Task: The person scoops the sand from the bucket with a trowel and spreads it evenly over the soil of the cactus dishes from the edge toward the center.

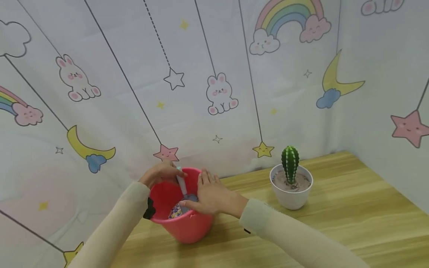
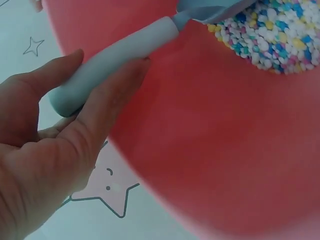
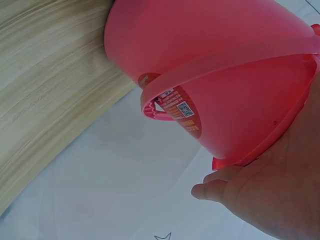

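Note:
A red bucket [image 1: 189, 229] stands on the table. Inside it lies a heap of small multicoloured beads [image 2: 280, 42], mostly white with blue, yellow and pink. My left hand [image 1: 163, 173] grips the pale handle of a toy shovel [image 2: 125, 52] between thumb and fingers, above the bucket's far left side. The shovel's grey-blue blade points down and meets the beads. My right hand [image 1: 216, 193] rests on the bucket's right rim with fingers extended, its thumb reaching over the opening near the blade. In the right wrist view, the bucket's carrying handle [image 3: 225, 62] hangs against its outer wall.
A white pot [image 1: 291, 199] with a green cactus [image 1: 290, 165] stands to the right on the wooden table [image 1: 338, 223]. Behind the table hangs a pale backdrop [image 1: 134, 48] printed with rabbits, stars, moons and rainbows.

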Motion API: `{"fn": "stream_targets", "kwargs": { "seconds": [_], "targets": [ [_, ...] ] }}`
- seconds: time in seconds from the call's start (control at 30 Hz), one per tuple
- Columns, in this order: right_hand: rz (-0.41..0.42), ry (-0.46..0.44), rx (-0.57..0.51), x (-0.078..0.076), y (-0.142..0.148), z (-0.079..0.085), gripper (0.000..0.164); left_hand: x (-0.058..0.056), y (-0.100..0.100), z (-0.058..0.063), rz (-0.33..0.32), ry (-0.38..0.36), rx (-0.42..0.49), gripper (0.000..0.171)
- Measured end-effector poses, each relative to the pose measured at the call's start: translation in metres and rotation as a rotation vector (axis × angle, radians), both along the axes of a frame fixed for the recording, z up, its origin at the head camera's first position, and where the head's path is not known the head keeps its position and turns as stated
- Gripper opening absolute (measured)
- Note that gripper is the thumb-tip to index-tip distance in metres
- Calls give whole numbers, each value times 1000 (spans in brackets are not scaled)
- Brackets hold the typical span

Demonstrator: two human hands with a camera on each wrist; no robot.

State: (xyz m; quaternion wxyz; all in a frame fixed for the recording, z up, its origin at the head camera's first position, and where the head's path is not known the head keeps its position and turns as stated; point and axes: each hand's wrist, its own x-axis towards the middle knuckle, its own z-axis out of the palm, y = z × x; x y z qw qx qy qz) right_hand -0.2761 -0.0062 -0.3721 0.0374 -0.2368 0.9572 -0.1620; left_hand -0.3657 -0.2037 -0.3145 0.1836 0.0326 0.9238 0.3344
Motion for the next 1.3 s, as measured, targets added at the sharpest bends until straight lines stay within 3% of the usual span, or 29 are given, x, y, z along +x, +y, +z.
{"fn": "stream_targets", "kwargs": {
  "seconds": [0.33,0.87,1.13,1.3],
  "targets": [
    [13,9,3,-1,-2,0,112,0,4,0,2,-64,-17,33],
    [27,12,14,-2,-3,1,111,-1,6,-2,3,-3,-52,35],
    [26,16,13,-3,0,0,111,-2,6,-3,-11,-22,-18,37],
    [22,15,18,-3,1,1,111,-2,9,-4,-46,-83,57,37]
  ]
}}
